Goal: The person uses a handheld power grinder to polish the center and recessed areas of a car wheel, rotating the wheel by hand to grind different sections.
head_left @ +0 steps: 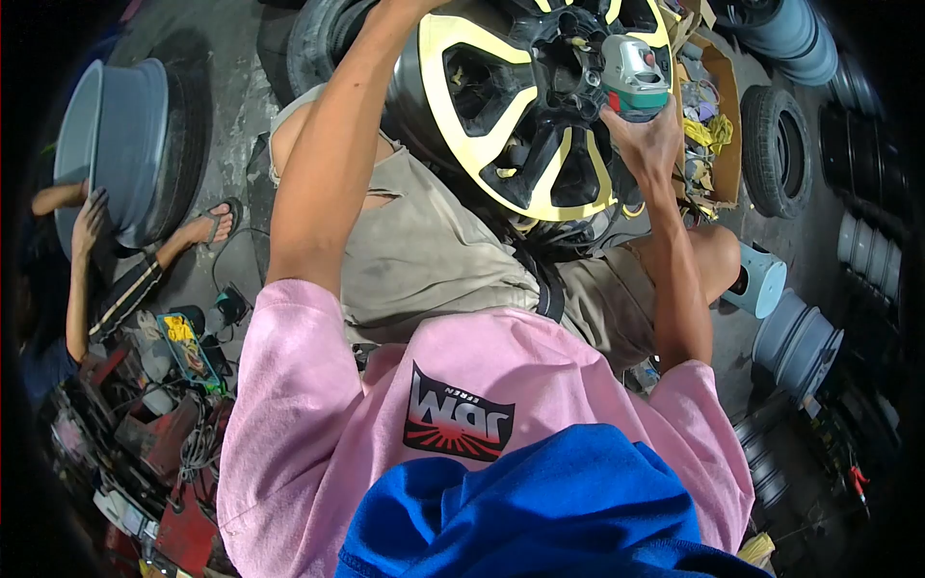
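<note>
A black alloy wheel with pale yellow spoke faces (479,41) stands in front of my knees, its face turned up toward me. My right hand (647,135) is closed round a grey and green palm sander (635,69) with a red button, which sits over the wheel's right side near the hub. The sander's underside is hidden. My left hand (416,6) reaches to the wheel's upper left rim. Only its edge shows at the top of the view, so its fingers cannot be seen.
A cardboard box of odds and ends (725,91) and a tyre (777,152) stand to the right. Bare rims (797,342) lie beyond a light blue stool (760,279). At left, another person's hand (89,223) touches a silver rim (125,144). Tools and cables (199,445) clutter the lower left floor.
</note>
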The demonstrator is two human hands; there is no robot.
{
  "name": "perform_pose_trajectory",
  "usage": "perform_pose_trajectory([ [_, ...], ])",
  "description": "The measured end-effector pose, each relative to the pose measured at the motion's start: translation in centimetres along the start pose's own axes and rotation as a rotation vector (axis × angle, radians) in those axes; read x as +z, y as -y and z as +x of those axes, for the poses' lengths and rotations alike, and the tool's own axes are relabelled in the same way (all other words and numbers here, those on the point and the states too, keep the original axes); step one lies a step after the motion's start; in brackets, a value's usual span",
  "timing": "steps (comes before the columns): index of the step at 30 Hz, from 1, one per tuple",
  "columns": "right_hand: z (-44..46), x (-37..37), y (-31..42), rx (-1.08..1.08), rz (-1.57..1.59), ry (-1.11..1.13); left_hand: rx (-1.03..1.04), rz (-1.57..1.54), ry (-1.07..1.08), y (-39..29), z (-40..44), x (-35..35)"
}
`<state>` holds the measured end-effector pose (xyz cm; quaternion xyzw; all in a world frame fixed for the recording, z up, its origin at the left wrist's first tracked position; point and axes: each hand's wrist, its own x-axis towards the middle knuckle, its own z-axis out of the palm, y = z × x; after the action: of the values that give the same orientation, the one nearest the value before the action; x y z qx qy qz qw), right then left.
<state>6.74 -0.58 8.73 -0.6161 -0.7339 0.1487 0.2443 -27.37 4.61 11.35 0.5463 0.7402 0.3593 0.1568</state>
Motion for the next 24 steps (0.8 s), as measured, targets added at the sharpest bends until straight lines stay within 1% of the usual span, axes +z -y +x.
perform_pose_trajectory([
  [5,-0.3,0.2,-1.6,0.013,0.056,-0.015,0.000,-0.047,0.001,0.1,-0.1,0.0],
  [7,-0.3,0.4,-1.8,0.020,0.065,-0.027,0.034,0.025,-0.039,0.4,0.1,0.3],
  [9,-0.1,0.4,-1.7,0.015,0.088,-0.021,0.026,0.025,-0.027,0.4,0.1,0.3],
  [14,0.0,0.1,-0.5,-0.002,0.047,-0.011,0.032,0.018,-0.037,0.2,0.1,0.3],
  [16,-0.2,0.1,-0.7,-0.013,0.023,-0.015,-0.008,-0.045,0.003,0.1,0.0,0.1],
  [19,-0.3,0.2,-1.0,-0.021,0.042,-0.031,-0.005,-0.012,-0.001,0.1,0.0,0.1],
  [23,-0.1,0.5,-1.5,0.040,0.089,-0.023,0.035,0.012,0.012,0.1,0.3,0.4],
  [24,0.1,0.5,-1.3,0.062,0.119,-0.007,0.022,-0.026,0.023,-0.1,0.1,0.2],
])
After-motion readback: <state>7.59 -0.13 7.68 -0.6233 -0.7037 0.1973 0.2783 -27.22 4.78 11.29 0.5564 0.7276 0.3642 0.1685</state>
